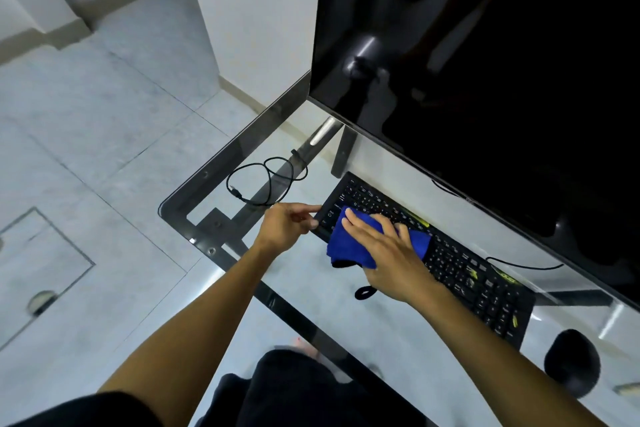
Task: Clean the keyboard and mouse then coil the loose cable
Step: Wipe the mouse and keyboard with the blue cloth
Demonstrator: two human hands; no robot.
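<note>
A keyboard [467, 274] is held at one end and pressed under a cloth [344, 248] on a glass desk [221, 158].

The keyboard's left end is gripped by the left hand [284, 227], thumb at the front corner and fingers curled at the edge. The blue cloth is pressed flat onto the left part of the keys by the right hand [388, 253], whose fingers are laid out straight; part of the cloth is draped over the keyboard's front edge. The black cable [266, 180] is seen lying in loose loops on the desk, left of the keyboard and apart from it. The mouse [571, 362] is set near the keyboard's right end. A dark monitor [485, 80] is stood behind the keyboard.
</note>
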